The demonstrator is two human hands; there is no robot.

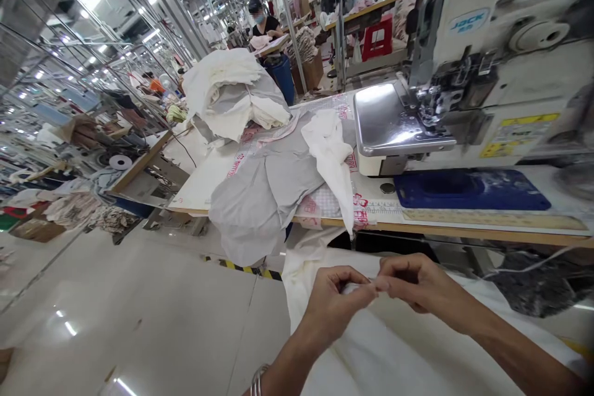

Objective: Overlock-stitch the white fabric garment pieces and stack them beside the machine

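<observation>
My left hand (336,300) and my right hand (415,284) meet in front of the table edge, fingertips touching. Both are closed in a pinch. A bit of pale fabric shows between the left thumb and fingers; what the right fingertips hold is too small to make out. Below them a large white cloth (371,346) spreads downward. Just beyond the hands, a white fabric piece (329,148) hangs over the table edge, beside grey fabric pieces (260,192) draped over the front.
A sewing machine (505,74) with a shiny metal plate (390,117) stands at the right. Before it lie a blue tray (473,189) and a ruler (492,221). A white fabric heap (232,86) sits farther back. A masked person (265,25) works beyond.
</observation>
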